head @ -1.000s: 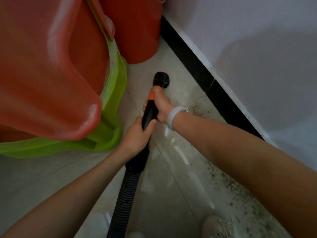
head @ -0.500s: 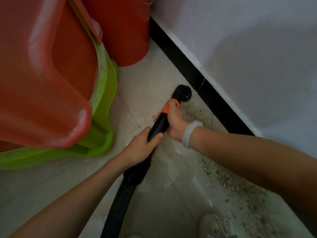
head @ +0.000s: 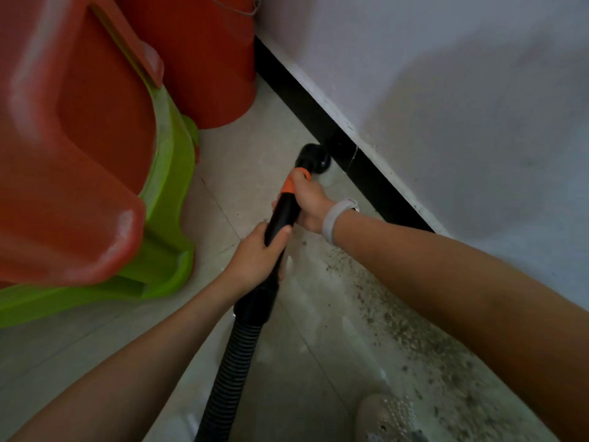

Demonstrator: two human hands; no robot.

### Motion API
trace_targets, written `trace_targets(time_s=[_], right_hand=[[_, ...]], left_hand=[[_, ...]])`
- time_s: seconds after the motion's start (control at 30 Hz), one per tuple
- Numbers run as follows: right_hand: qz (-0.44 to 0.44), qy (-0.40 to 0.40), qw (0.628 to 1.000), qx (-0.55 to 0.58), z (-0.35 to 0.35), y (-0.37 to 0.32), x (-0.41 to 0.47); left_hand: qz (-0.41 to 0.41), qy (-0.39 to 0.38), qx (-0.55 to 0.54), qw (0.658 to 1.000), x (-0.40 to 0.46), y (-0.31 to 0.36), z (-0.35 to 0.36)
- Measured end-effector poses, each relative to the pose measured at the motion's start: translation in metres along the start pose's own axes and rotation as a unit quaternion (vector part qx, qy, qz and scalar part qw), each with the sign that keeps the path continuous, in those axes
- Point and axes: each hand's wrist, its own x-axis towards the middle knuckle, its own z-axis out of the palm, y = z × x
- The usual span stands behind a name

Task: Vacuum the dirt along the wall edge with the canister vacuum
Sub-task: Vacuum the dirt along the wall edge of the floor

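Wand [head: 283, 215] gripped by both: right hand [head: 310, 202] wrapped near orange collar, left hand [head: 255, 260] lower. Nozzle [head: 314, 157] at skirting, 12 o'clock. Rigid, light; hose [head: 232, 371] flexible, drags. Dirt [head: 398, 323] at 5 o'clock.

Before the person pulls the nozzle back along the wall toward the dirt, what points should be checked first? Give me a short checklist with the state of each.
1. Both hands on the wand: ok. The left hand grips the black wand lower down, and the right hand grips it near the orange collar.
2. Nozzle at the wall edge: ok, it sits against the black baseboard.
3. Dirt left to clean: not ok, a band of specks lies along the wall behind the nozzle.
4. Hose free of kinks: ok in the visible part.
5. Shoe out of the path: not ok, it stands among the dirt.
6. Suction running: cannot tell.
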Motion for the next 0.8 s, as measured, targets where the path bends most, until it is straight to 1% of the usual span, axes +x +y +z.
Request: trace_targets(time_s=[0.1,0.27,0.33,0.43,0.63,0.8], right_hand=[[0.014,-0.013,1.000,-0.009,0.000,-0.006,0.001],[0.040,-0.002,0.999,0.026,-0.015,0.005,-0.009],[0.038,0.001,0.999,0.030,-0.027,0.013,-0.014],[0.049,0.002,0.997,0.057,-0.041,0.023,-0.022],[0.067,0.055,0.991,0.098,-0.051,0.046,-0.038],[0.077,0.068,0.989,0.106,-0.063,0.061,-0.054]], left_hand=[[-0.012,-0.001,-0.011,1.000,0.004,0.005,0.000],[-0.019,-0.058,-0.031,0.998,-0.004,-0.003,0.002],[-0.015,-0.062,-0.016,0.998,-0.010,-0.008,0.010],[0.003,-0.074,0.036,0.997,-0.017,-0.014,0.017],[0.000,-0.124,0.043,0.991,-0.038,-0.025,0.017],[-0.009,-0.173,0.041,0.984,-0.050,-0.027,0.016]])
